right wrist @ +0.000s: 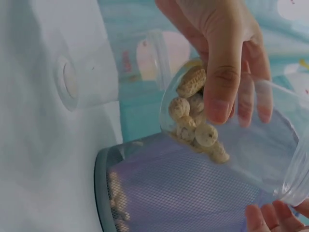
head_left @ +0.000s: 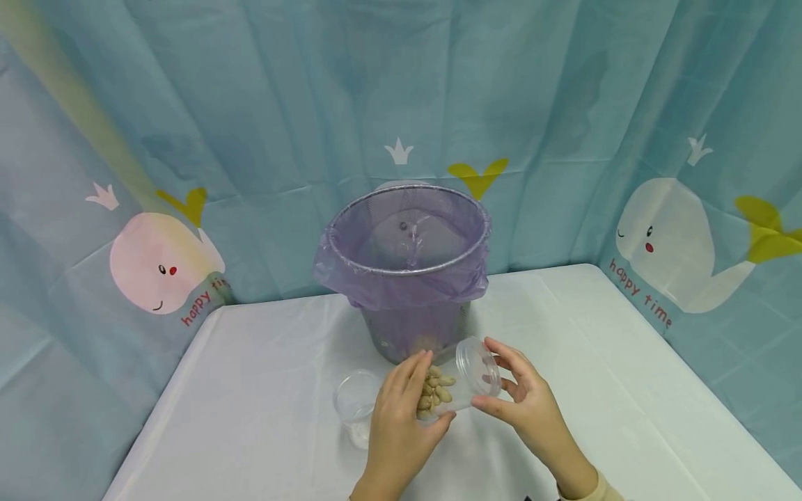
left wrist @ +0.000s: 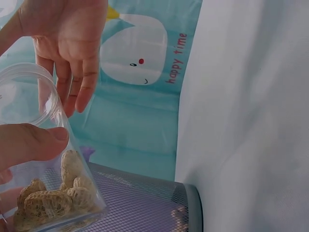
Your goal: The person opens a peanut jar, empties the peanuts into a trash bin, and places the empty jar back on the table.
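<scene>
Peanuts (head_left: 438, 391) are held in the tilted jar (head_left: 462, 391), gripped by the left hand (head_left: 401, 412) before the bin (head_left: 413, 325); whether its rim is gripped by the right hand (head_left: 525, 395) cannot be told. Peanut-like lumps are already binned; the jar is not yet emptied.

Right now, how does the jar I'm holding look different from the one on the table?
The held jar is tilted, while the other jar stands upright on the table. The held jar contains peanuts; none show in the other jar. Both are clear.
</scene>
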`<act>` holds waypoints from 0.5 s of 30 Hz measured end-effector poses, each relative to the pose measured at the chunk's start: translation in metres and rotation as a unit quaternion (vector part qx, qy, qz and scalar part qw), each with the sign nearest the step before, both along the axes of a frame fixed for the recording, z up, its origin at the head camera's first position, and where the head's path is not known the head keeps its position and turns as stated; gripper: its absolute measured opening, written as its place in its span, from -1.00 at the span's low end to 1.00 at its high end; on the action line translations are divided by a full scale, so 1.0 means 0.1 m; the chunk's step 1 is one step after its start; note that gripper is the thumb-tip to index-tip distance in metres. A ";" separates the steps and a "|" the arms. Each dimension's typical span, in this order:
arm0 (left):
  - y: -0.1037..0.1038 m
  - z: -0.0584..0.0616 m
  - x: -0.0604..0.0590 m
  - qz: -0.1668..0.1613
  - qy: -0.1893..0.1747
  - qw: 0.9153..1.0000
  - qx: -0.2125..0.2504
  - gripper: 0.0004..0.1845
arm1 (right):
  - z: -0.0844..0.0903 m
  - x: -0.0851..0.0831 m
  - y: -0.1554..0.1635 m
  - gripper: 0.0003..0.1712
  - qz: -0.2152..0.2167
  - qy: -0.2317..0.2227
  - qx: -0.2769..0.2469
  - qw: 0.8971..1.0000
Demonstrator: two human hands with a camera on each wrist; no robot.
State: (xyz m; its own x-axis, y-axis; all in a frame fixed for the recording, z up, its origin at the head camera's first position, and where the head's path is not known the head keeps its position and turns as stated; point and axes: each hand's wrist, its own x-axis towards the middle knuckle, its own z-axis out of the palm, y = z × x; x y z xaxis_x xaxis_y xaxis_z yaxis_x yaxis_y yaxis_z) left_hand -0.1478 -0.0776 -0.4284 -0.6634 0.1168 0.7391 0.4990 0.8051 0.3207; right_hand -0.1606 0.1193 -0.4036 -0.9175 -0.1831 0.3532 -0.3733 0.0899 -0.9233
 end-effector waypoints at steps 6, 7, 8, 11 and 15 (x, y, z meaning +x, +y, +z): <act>0.01 0.00 0.00 -0.007 0.009 1.000 -0.007 0.12 | 0.04 0.00 -0.04 -0.26 -0.035 -0.023 0.021 0.999; 0.01 0.00 0.00 -0.007 0.010 1.000 -0.007 0.13 | 0.05 0.00 -0.04 -0.27 -0.039 -0.027 0.023 0.999; 0.01 0.00 0.00 -0.008 0.011 1.000 -0.007 0.13 | 0.05 0.00 -0.05 -0.28 -0.041 -0.031 0.025 0.998; 0.02 -0.01 0.00 -0.009 0.010 1.000 -0.005 0.12 | 0.06 0.00 -0.05 -0.30 -0.044 -0.036 0.025 0.998; 0.02 0.00 0.01 -0.010 0.009 1.000 -0.001 0.13 | 0.06 -0.01 -0.05 -0.30 -0.042 -0.028 0.022 0.998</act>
